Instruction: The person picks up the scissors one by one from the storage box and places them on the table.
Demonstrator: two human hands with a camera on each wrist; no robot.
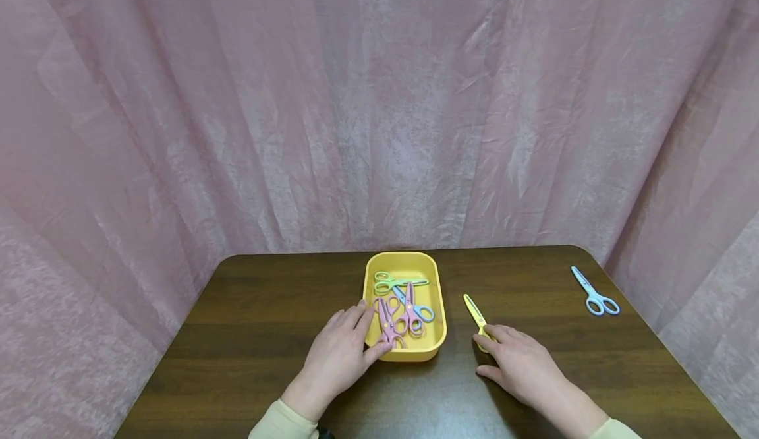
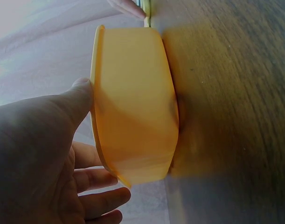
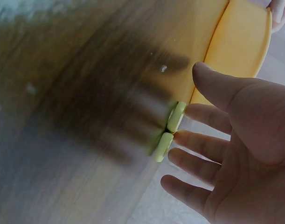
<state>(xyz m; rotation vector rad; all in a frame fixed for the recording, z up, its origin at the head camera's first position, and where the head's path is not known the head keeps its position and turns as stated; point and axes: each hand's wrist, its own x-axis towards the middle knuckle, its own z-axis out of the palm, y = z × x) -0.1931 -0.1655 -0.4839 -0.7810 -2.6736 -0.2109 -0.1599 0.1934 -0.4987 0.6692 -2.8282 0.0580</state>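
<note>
A yellow tray (image 1: 439, 294) holds several child-size scissors: green scissors (image 1: 384, 287), pink scissors (image 1: 386, 323) and blue ones partly under others. My left hand (image 1: 337, 353) rests at the tray's near left corner, thumb on the near rim and fairly straight fingers along the left rim. From the side, the left wrist view shows the tray wall (image 2: 133, 102) beside this thumb. On the table right of the tray lie yellow scissors (image 1: 474, 310), blades pointing away. My right hand (image 1: 524, 366) touches their handle loops (image 3: 177, 116) with extended fingertips; its thumb stands apart.
Blue scissors (image 1: 595, 297) lie near the right edge of the dark wooden table (image 1: 267, 307). Behind the table and along both sides hangs a pink curtain (image 1: 379, 109).
</note>
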